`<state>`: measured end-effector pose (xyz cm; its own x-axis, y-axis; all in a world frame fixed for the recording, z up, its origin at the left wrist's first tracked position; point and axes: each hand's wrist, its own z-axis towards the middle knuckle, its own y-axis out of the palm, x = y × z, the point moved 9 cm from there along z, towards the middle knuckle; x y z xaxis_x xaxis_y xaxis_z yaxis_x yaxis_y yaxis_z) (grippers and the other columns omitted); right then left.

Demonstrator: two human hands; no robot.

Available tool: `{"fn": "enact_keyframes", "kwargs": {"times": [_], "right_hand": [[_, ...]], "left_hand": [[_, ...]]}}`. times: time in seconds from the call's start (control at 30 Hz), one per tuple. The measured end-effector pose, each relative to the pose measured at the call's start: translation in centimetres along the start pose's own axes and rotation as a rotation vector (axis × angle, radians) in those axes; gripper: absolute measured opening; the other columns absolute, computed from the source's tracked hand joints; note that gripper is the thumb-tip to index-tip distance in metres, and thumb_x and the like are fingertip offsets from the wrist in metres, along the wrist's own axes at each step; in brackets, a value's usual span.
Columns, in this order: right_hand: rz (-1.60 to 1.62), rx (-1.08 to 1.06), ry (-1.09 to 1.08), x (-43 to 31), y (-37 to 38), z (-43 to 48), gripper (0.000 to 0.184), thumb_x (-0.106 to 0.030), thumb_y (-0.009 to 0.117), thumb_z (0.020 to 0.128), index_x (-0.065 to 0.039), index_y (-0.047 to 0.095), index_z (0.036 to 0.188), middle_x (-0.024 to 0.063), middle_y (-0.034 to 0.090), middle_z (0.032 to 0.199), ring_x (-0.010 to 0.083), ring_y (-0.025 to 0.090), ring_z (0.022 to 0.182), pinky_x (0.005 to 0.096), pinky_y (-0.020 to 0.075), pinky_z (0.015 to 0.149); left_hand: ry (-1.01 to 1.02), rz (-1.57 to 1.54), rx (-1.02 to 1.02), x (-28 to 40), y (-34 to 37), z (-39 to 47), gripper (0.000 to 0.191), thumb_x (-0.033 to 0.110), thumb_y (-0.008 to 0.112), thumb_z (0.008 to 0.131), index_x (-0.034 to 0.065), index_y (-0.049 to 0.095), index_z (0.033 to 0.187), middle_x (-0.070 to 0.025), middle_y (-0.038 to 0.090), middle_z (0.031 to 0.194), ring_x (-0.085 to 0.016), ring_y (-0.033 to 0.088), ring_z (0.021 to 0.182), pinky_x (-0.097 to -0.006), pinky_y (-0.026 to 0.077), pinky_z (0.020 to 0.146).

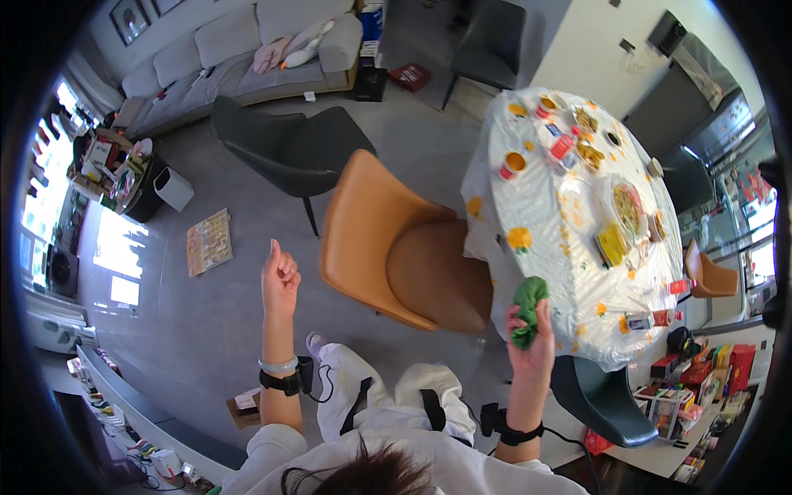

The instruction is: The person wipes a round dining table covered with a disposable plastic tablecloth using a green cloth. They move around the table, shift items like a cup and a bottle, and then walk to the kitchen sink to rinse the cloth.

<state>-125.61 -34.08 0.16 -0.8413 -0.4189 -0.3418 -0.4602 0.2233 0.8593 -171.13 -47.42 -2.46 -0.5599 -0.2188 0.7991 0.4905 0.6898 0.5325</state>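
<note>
My right hand (535, 325) grips a crumpled green cloth (531, 303) at the near left edge of a round table (538, 241). A clear plastic cover over a white tablecloth with orange fruit prints is spread on this table. My left hand (281, 275) is raised over the grey floor, its thumb up and its fingers curled in, with nothing seen in it. Nearest to it stands a tan leather chair (365, 247), its seat partly under the table edge. Both wrists wear black straps with cables.
Food dishes (626, 207), a yellow box (611, 245), paper cups (512, 166) and bottles (667, 318) stand on the table. Dark chairs (297, 148) are around. A wastebasket (174, 189) and a flat patterned board (210, 241) are on the floor. Behind is a grey sofa (229, 37).
</note>
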Motion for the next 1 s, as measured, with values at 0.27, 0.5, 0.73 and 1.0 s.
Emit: {"fn": "enact_keyframes", "kwargs": {"times": [0.27,0.5,0.73,1.0], "right_hand": [[0.178,0.09,-0.153,16.0,8.5,0.5,0.029,-0.015,0.056,0.101,-0.012,0.053,0.13,0.0111,0.053,0.117,0.0254,0.053,0.098,0.0265,0.0518,0.067],[0.27,0.036,-0.333,21.1,14.4,0.9,0.036,-0.018,0.051,0.103,-0.005,0.047,0.137,0.0134,0.052,0.131,0.0252,0.051,0.102,0.0269,0.0502,0.072],[0.321,0.016,-0.851,17.2,13.7,2.8,0.037,-0.023,0.05,0.104,-0.002,0.047,0.134,0.0129,0.053,0.121,0.0241,0.051,0.102,0.0289,0.0514,0.073],[0.38,0.149,-0.887,22.0,18.2,11.6,0.035,-0.02,0.051,0.103,-0.001,0.047,0.133,0.0141,0.053,0.121,0.0258,0.051,0.1,0.0294,0.0522,0.071]], "left_hand": [[-0.058,0.287,0.106,14.5,-19.4,16.8,0.043,0.041,0.068,0.093,0.0206,0.04,0.068,0.009,0.03,0.058,-0.002,0.024,0.047,-0.0209,0.016,0.043],[-0.345,0.611,-0.081,11.9,-19.8,35.2,0.058,0.062,0.064,0.088,0.0213,0.034,0.06,0.0084,0.032,0.054,-0.004,0.023,0.041,-0.0218,0.018,0.04],[-0.597,0.364,0.016,4.7,-20.9,49.6,0.065,0.07,0.067,0.08,0.0238,0.03,0.054,0.0069,0.026,0.043,-0.007,0.022,0.032,-0.0261,0.014,0.033],[-0.913,0.402,0.052,5.1,-26.1,56.3,0.059,0.066,0.068,0.082,0.0215,0.037,0.058,0.0081,0.027,0.046,-0.005,0.026,0.034,-0.021,0.02,0.032]]}}
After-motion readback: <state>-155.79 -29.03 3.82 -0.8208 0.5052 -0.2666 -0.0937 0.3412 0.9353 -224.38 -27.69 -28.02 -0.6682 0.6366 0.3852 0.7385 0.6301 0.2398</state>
